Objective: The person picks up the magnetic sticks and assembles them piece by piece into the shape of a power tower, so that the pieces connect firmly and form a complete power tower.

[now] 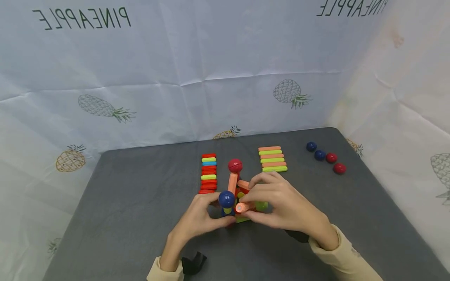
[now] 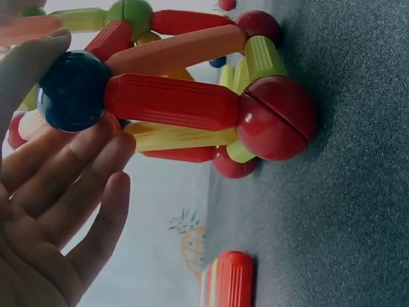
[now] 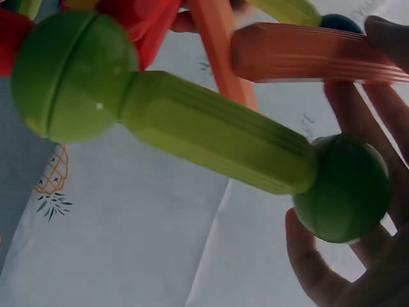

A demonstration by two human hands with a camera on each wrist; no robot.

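Note:
A framework of coloured rods and balls stands on the table before me. My left hand (image 1: 200, 216) holds its near left side, thumb and fingertips around a blue ball (image 2: 75, 91) that joins a red rod (image 2: 171, 102); a large red ball (image 2: 277, 118) sits at that rod's lower end. My right hand (image 1: 284, 201) pinches an orange rod (image 3: 307, 54) between thumb and fingers, its end facing up in the head view. Close to those fingers, a yellow-green rod (image 3: 220, 131) links two green balls. A red ball (image 1: 235, 165) tops the far side. The hands hide much of the framework.
Left of the framework lies a column of red, yellow and blue rods (image 1: 209, 168). Orange and yellow-green rods (image 1: 272, 159) are lined up behind my right hand. Blue balls (image 1: 320, 155) and red balls (image 1: 339, 168) rest at the far right. Pineapple-print cloth (image 1: 225, 105) hangs behind the grey table (image 1: 140, 195).

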